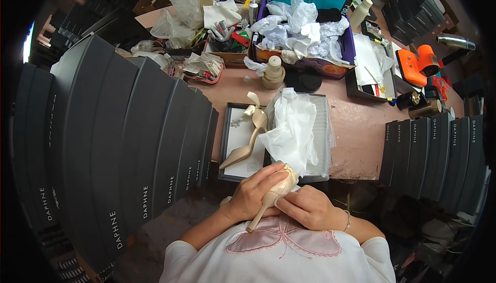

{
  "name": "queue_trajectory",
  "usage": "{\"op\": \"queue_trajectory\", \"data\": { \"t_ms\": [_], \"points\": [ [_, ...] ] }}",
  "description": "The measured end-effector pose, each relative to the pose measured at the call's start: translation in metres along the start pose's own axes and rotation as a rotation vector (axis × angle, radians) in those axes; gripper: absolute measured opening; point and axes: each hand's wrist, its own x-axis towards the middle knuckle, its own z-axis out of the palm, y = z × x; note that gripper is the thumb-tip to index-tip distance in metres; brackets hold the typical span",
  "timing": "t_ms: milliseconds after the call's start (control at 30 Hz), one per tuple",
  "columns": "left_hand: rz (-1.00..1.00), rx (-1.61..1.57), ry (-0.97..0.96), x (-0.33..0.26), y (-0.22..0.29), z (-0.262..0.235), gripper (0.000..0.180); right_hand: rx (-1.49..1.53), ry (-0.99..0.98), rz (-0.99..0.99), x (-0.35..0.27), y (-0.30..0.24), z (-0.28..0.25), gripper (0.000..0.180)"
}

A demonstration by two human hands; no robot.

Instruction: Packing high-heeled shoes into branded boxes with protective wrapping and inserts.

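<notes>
Left hand (253, 194): closed around the beige high-heeled shoe (275, 190), fingers over its upper; low centre, at 6 o'clock of the open shoe box (223, 143)
Right hand (306, 207): fingers pinched on the shoe's side, at 4 o'clock of the left hand; bracelet at the wrist
Second beige shoe (248, 143): lying in the box, bow at 12 o'clock
White tissue paper (292, 128): heaped at 3 o'clock of that shoe
Tabletop (356, 128): pink; dark shoe box stacks (129, 143) at 9 o'clock

pink worktable (356, 123), box stacks (129, 143), cluttered bkgd
</notes>
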Motion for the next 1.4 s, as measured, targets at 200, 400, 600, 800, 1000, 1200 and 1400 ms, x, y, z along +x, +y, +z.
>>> {"op": "queue_trajectory", "data": {
  "t_ms": [200, 400, 600, 800, 1000, 1200, 1400],
  "points": [
    [0.01, 0.012, -0.005, -0.0006, 0.0005, 0.0, 0.072, 0.0, 0.008, -0.011, 0.0031, 0.0009, -0.0005, 0.035],
    [0.008, 0.002, 0.003, 0.0007, 0.0016, -0.0011, 0.073, -0.015, -0.003, -0.009, 0.0045, 0.0004, -0.0023, 0.035],
    [-0.012, 0.013, 0.006, -0.0004, 0.0028, -0.0034, 0.072, 0.006, -0.021, -0.011, 0.0005, -0.0011, -0.0013, 0.035],
    [0.006, 0.003, 0.014, -0.0012, 0.0004, -0.0003, 0.073, -0.002, -0.001, -0.007, 0.0027, -0.0005, -0.0008, 0.035],
    [-0.001, 0.0, 0.015, -0.001, 0.0, -0.0011, 0.074, 0.009, -0.009, -0.002, 0.0045, 0.0016, -0.0014, 0.036],
    [-0.006, -0.006, -0.003, -0.0018, -0.0001, -0.0015, 0.074, -0.006, 0.0, -0.001, 0.0037, 0.0007, -0.0008, 0.036],
    [-0.014, 0.008, 0.006, -0.0018, 0.0013, -0.002, 0.072, -0.009, -0.01, -0.004, 0.0011, 0.0001, -0.0006, 0.035]
  ]
}}
